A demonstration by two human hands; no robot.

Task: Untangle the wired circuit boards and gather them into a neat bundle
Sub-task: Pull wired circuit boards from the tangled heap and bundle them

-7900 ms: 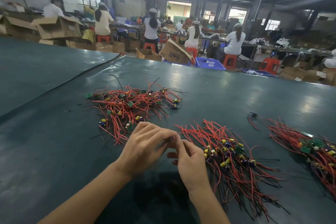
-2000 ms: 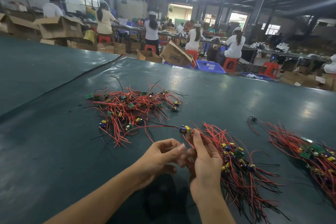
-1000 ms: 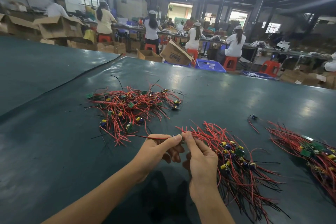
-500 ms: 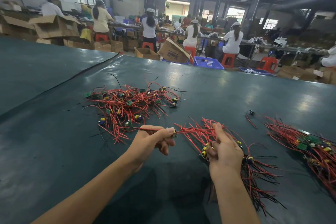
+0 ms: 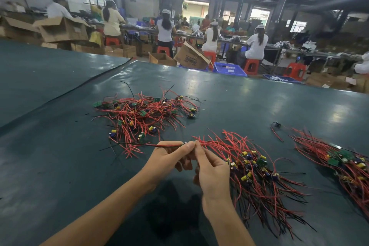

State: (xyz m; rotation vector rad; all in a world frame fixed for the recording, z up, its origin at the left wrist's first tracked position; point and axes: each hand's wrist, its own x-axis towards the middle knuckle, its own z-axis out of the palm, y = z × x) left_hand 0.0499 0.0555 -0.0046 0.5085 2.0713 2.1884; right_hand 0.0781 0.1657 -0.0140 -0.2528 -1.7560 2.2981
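A tangled pile of small circuit boards with red and black wires (image 5: 145,114) lies on the dark green table (image 5: 50,166), beyond my hands. A combed-out bundle (image 5: 257,173) lies to the right of my right hand. My left hand (image 5: 169,158) pinches one board's red and black wire pair (image 5: 139,144), which runs left toward the tangled pile. My right hand (image 5: 211,170) meets it fingertip to fingertip, pinching the same piece where it reaches the bundle's red wire ends. The board itself is hidden by my fingers.
Another bundle of wired boards (image 5: 343,162) lies at the far right, with a lone black part on red wires (image 5: 276,126) near it. A seam (image 5: 79,86) crosses the table at left. Beyond the far edge are seated workers, cardboard boxes (image 5: 191,58) and blue crates (image 5: 229,69).
Half a second ago my right hand rested on the right-hand bundle. It has come back left to meet my left hand, which still holds the wire pair.
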